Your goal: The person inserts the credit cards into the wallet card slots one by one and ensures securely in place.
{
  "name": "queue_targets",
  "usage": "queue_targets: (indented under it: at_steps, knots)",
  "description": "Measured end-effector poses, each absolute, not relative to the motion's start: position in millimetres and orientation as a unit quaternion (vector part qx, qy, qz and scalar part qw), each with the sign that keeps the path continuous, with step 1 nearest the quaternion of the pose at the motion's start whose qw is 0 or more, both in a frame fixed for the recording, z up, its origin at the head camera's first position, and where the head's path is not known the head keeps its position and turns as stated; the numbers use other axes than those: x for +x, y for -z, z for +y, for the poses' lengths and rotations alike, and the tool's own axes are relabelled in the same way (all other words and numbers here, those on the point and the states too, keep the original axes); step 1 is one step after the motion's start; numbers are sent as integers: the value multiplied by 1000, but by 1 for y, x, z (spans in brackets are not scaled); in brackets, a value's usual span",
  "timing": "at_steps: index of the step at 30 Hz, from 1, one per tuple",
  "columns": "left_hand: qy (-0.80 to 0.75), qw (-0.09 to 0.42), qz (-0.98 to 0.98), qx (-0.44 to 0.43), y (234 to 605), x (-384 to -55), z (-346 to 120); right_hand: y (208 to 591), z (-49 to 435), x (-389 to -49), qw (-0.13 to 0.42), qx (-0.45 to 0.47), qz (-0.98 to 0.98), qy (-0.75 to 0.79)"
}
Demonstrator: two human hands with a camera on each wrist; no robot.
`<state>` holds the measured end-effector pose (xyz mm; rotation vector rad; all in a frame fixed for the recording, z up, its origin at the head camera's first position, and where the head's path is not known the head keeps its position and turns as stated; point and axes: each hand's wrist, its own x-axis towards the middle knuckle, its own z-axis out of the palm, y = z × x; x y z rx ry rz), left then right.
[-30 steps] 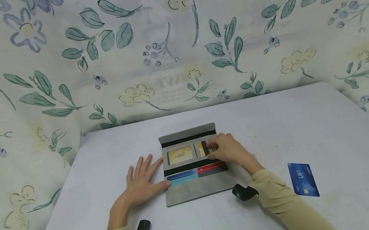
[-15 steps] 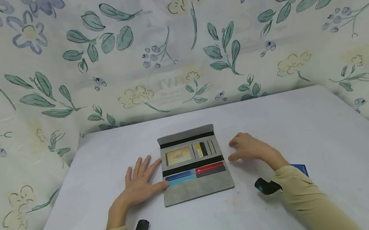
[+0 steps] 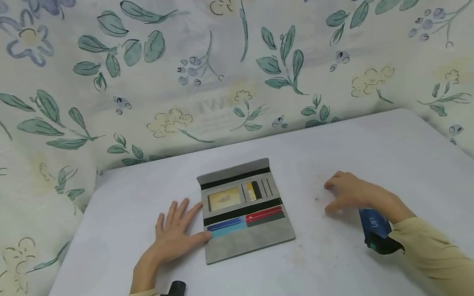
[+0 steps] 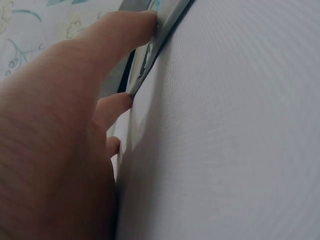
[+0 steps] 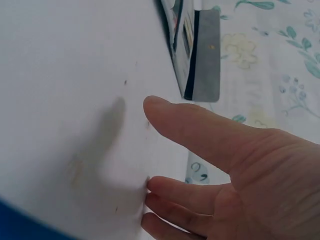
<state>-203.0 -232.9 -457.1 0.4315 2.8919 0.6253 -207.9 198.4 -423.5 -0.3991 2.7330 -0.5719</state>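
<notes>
A grey wallet (image 3: 249,244) lies unfolded on the table in the head view, with blue and red cards in its lower slots and a yellow-and-black card (image 3: 253,191) in an upper slot. My left hand (image 3: 174,236) rests at the wallet's left edge, fingers spread and thumb on its side; the left wrist view shows that thumb (image 4: 125,30) against the edge. Right of the wallet, my right hand (image 3: 355,193) is over the table with relaxed fingers and holds nothing. A blue VIP card (image 3: 371,221) lies beneath the right wrist, partly hidden by the wrist camera.
The white table (image 3: 282,287) carries a few small specks right of the wallet. Behind it hangs a floral cloth (image 3: 218,70). A blue patch (image 5: 20,222) shows at the lower left corner of the right wrist view.
My right hand has left the wallet's upper card slots and moved right, its forearm now over the blue VIP card. The left hand has stayed at the wallet's edge.
</notes>
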Motion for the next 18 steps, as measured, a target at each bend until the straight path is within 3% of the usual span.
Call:
queue_targets:
  at_steps: [18]
  knots:
    - [-211,81,965,135,456,-203,-232,428,250,-160,161,-137,955,210]
